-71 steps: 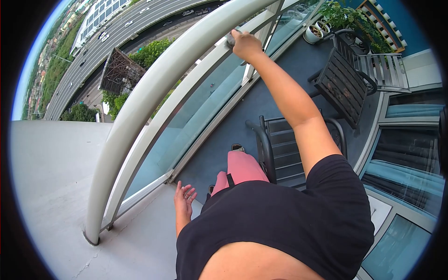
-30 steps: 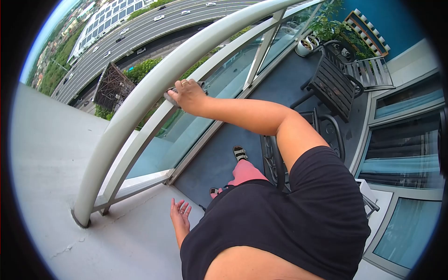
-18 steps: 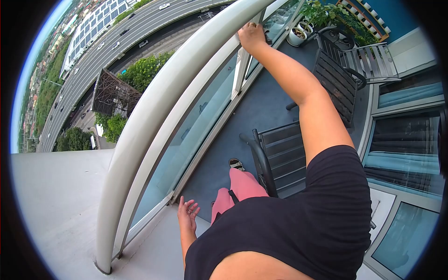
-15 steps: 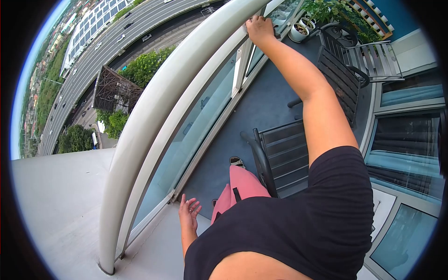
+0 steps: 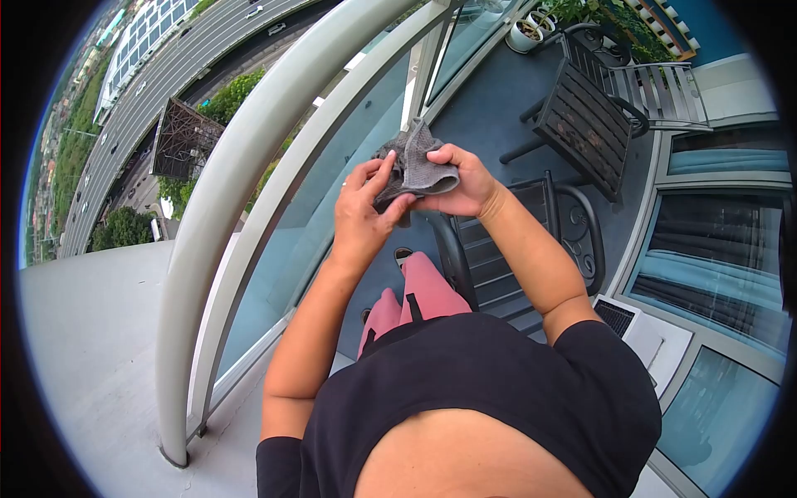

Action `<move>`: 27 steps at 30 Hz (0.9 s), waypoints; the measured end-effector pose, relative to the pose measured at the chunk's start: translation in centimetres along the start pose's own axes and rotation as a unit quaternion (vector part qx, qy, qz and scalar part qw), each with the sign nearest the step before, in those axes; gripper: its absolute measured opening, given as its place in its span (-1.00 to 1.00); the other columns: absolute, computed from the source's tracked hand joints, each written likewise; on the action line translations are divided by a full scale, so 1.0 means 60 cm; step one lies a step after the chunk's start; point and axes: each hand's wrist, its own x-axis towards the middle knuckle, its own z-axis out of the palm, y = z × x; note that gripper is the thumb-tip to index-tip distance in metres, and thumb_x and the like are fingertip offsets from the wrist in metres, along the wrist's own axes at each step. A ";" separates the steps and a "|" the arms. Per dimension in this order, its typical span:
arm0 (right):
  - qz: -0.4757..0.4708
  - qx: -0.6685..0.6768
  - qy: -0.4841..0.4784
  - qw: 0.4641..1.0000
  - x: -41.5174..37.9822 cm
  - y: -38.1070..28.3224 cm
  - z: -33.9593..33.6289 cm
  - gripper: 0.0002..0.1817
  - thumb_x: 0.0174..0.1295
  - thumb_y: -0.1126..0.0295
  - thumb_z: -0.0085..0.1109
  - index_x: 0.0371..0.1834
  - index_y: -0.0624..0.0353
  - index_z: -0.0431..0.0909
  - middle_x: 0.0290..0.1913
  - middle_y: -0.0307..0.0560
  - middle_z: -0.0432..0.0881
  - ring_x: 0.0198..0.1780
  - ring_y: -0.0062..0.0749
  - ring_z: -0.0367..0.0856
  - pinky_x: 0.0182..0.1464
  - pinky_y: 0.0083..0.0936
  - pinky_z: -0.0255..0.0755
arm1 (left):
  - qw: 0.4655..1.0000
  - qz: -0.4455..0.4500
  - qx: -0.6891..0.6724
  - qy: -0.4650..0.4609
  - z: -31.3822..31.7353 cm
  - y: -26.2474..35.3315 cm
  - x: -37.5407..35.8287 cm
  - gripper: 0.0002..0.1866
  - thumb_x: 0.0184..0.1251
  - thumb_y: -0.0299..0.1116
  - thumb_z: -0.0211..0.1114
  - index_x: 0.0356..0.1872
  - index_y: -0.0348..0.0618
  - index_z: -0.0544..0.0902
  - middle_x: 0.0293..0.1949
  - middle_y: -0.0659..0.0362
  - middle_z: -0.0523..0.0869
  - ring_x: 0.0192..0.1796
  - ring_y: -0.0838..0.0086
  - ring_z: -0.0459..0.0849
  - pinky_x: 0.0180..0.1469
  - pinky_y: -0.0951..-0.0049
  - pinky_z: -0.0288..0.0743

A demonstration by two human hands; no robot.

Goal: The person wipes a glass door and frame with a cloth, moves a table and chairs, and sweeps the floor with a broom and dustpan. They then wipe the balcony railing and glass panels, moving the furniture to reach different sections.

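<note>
A crumpled grey cloth [image 5: 422,162] is held between both hands in front of my body, above the chair and beside the railing. My left hand [image 5: 365,199], with a ring on one finger, pinches the cloth's left side between thumb and fingers. On the right side, my right hand [image 5: 461,181] grips the cloth, its thumb on top and its other fingers beneath. The curved light metal railing [image 5: 237,183] runs close by on the left, with glass panels [image 5: 332,183] below it.
A dark slatted chair [image 5: 498,249] stands just right of my legs. Farther back are a dark slatted table [image 5: 585,124], another chair [image 5: 660,93] and potted plants [image 5: 525,35]. Windows [image 5: 706,249] line the right side. A road [image 5: 166,83] lies far below, beyond the railing.
My right hand has come back from the far railing to the middle of the view. My left hand has risen to meet it, and the grey cloth now shows between them.
</note>
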 end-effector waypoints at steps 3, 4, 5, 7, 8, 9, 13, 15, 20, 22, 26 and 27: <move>-0.007 0.046 -0.020 0.999 -0.027 0.057 0.018 -0.48 0.24 0.15 -0.20 0.25 0.12 0.28 0.19 0.00 0.41 0.22 -0.10 0.36 0.23 0.14 0.11 | 0.990 -0.116 -0.078 -0.035 -0.021 -0.013 -0.039 -0.56 -0.05 -0.36 0.43 -0.03 -0.05 0.64 -0.13 0.12 0.55 -0.12 0.28 0.54 -0.15 0.38 0.43; -0.005 0.046 -0.007 0.999 -0.036 0.071 0.025 -0.46 0.28 0.07 -0.24 0.26 0.08 0.26 0.22 0.00 0.38 0.23 -0.06 0.34 0.21 0.20 0.10 | 0.998 -0.042 -0.011 -0.036 -0.029 -0.012 -0.058 -0.65 -0.06 -0.36 0.42 -0.13 -0.03 0.69 -0.23 0.16 0.58 -0.19 0.31 0.54 -0.19 0.40 0.40; -0.011 0.048 -0.005 0.999 -0.043 0.092 0.031 -0.46 0.28 0.07 -0.24 0.26 0.08 0.26 0.22 0.00 0.38 0.23 -0.06 0.34 0.21 0.20 0.10 | 0.998 -0.039 -0.013 -0.041 -0.038 0.004 -0.076 -0.65 -0.06 -0.36 0.42 -0.13 -0.03 0.69 -0.23 0.16 0.58 -0.19 0.31 0.54 -0.19 0.40 0.40; -0.023 0.052 -0.001 0.998 -0.052 0.132 0.047 -0.39 0.29 -0.10 -0.32 0.28 0.03 0.24 0.24 0.01 0.34 0.24 -0.01 0.31 0.19 0.25 0.09 | 0.972 0.161 0.168 0.011 -0.062 0.047 -0.105 -0.74 -0.04 -0.37 0.41 -0.23 -0.01 0.72 -0.37 0.17 0.58 -0.27 0.32 0.54 -0.23 0.42 0.38; -0.005 0.052 -0.027 0.998 -0.053 0.151 0.050 -0.31 0.27 -0.21 -0.37 0.28 0.05 0.24 0.25 0.01 0.33 0.23 -0.01 0.31 0.19 0.26 0.07 | 0.972 0.171 0.161 0.021 -0.071 0.053 -0.124 -0.80 0.00 -0.39 0.39 -0.27 -0.03 0.74 -0.45 0.17 0.58 -0.29 0.31 0.54 -0.20 0.42 0.40; -0.010 0.051 -0.025 0.998 -0.058 0.171 0.055 -0.31 0.27 -0.21 -0.37 0.28 0.05 0.24 0.25 0.01 0.33 0.23 -0.01 0.31 0.19 0.26 0.07 | 0.972 0.175 0.158 0.019 -0.078 0.046 -0.145 -0.80 0.00 -0.39 0.39 -0.27 -0.03 0.74 -0.45 0.17 0.58 -0.29 0.31 0.54 -0.20 0.42 0.40; 0.018 -0.056 0.118 0.991 -0.074 0.247 0.087 -0.24 0.26 -0.24 -0.39 0.19 0.22 0.31 0.16 -0.03 0.38 0.18 -0.08 0.29 0.19 0.13 0.09 | 0.926 -0.210 -0.312 0.025 -0.129 0.022 -0.199 -0.78 0.20 -0.37 0.31 -0.21 -0.31 0.68 -0.36 0.21 0.68 -0.30 0.63 0.56 -0.19 0.61 0.42; -0.007 -0.195 0.209 0.958 -0.074 0.280 0.074 -0.24 0.26 -0.23 -0.38 0.16 0.27 0.34 0.12 0.04 0.40 0.16 -0.08 0.30 0.16 -0.01 0.19 | 0.878 -0.276 -0.390 -0.004 -0.157 0.000 -0.211 -0.75 0.23 -0.36 0.28 -0.16 -0.33 0.65 -0.36 0.19 0.68 -0.29 0.61 0.60 -0.22 0.63 0.45; -0.108 -0.333 0.254 0.902 -0.066 0.346 0.085 -0.52 0.15 0.22 0.10 0.13 0.17 0.40 0.12 -0.07 0.41 0.19 -0.19 0.30 0.19 -0.27 0.20 | 0.780 -0.364 -0.504 -0.070 -0.235 -0.007 -0.241 -0.71 0.26 -0.41 0.21 -0.02 -0.29 0.55 -0.23 0.13 0.67 -0.26 0.55 0.64 -0.20 0.53 0.57; -0.173 -0.390 0.187 0.885 -0.044 0.365 0.114 -0.49 0.12 0.28 0.09 0.17 0.15 0.36 0.14 -0.08 0.40 0.22 -0.19 0.28 0.23 -0.30 0.16 | 0.781 -0.380 -0.475 -0.140 -0.268 -0.004 -0.249 -0.70 0.25 -0.44 0.22 -0.01 -0.30 0.54 -0.23 0.12 0.67 -0.23 0.54 0.65 -0.18 0.51 0.58; -0.205 -0.479 0.006 0.853 0.005 0.376 0.194 -0.38 0.04 0.44 0.07 0.27 0.10 0.28 0.20 -0.14 0.38 0.29 -0.30 0.22 0.31 -0.37 0.04 | 0.791 -0.356 -0.456 -0.201 -0.335 0.037 -0.260 -0.69 0.20 -0.49 0.24 -0.02 -0.32 0.55 -0.20 0.12 0.67 -0.18 0.54 0.64 -0.11 0.51 0.55; -0.183 -0.509 -0.065 0.839 0.020 0.375 0.205 -0.42 0.04 0.44 0.08 0.24 0.09 0.32 0.20 -0.16 0.38 0.28 -0.35 0.23 0.31 -0.35 0.05 | 0.795 -0.354 -0.453 -0.194 -0.349 0.050 -0.265 -0.69 0.20 -0.49 0.24 -0.02 -0.32 0.55 -0.20 0.12 0.67 -0.18 0.54 0.64 -0.11 0.51 0.55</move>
